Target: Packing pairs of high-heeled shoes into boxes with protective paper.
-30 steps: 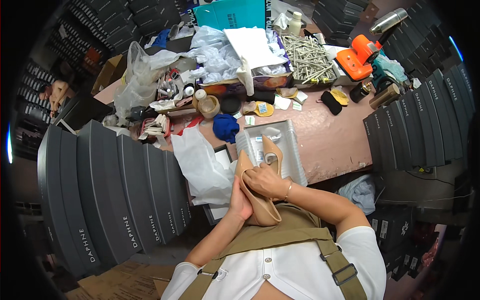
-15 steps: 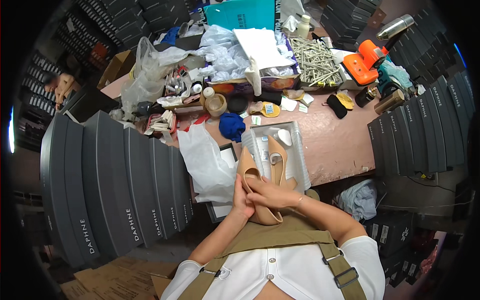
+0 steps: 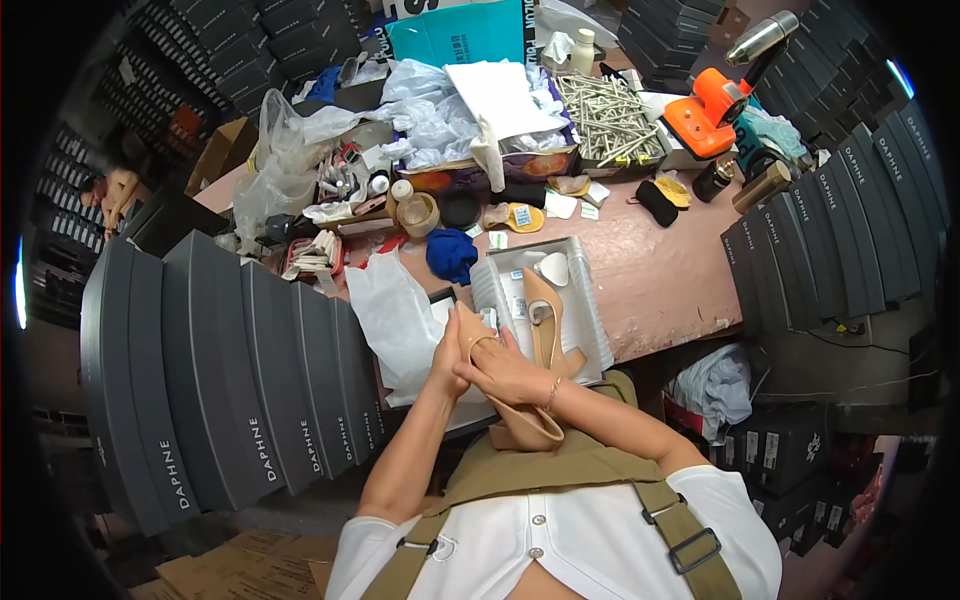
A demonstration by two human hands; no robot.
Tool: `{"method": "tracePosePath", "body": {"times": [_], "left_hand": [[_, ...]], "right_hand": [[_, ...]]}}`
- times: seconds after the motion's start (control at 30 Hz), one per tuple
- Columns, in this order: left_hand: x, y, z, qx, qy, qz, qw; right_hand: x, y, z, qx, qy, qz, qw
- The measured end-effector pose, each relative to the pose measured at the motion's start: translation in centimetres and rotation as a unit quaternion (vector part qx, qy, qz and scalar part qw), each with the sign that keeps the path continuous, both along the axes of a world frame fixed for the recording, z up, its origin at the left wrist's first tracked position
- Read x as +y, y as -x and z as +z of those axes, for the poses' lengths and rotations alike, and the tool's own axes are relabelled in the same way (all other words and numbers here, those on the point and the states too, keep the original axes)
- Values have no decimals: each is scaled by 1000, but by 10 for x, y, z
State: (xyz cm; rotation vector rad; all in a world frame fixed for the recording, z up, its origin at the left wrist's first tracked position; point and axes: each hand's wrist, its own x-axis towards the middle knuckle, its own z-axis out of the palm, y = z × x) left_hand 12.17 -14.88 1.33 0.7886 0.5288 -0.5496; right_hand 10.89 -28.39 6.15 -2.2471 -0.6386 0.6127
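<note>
A beige pointed high-heeled shoe (image 3: 532,428) is held in front of my body, its toe pointing away and its heel towards my apron. My left hand (image 3: 447,352) wraps the outer left side near the toe. My right hand (image 3: 505,372) lies over the shoe's opening, with some fingertips hidden inside or behind it, so both hands are closed on the shoe. Just beyond, the matching beige shoe (image 3: 541,292) lies in an open shoebox (image 3: 601,345) lined with translucent wrapping. A small white rounded piece (image 3: 553,268) rests beside that shoe's toe.
White tissue paper (image 3: 385,310) spreads left of the box. Stacks of dark shoeboxes (image 3: 210,370) flank me, with more (image 3: 850,230) at the right. Behind lie a blue cloth (image 3: 451,256), a carton of crumpled paper (image 3: 425,110), a tray of pale sticks (image 3: 605,115) and an orange tool (image 3: 704,115).
My hands have shifted slightly up and left on the shoe, and my right hand now covers more of its opening. The whole view has moved a little.
</note>
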Motion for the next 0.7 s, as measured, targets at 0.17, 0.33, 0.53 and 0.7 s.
{"method": "tracePosePath", "body": {"times": [0.17,0.33,0.53,0.7], "left_hand": [[9,-13,-25,8,-62,15,998],[6,8,-19,-40,-67,9,997],[3,10,-4,-67,-54,-29,996],[-4,-11,2,-31,-76,-36,996]], "right_hand": [[15,-12,-18,33,32,18,999],[2,15,-9,21,-18,9,1000],[-47,47,4,115,-107,60,986],[-11,5,9,53,-7,34,998]]}}
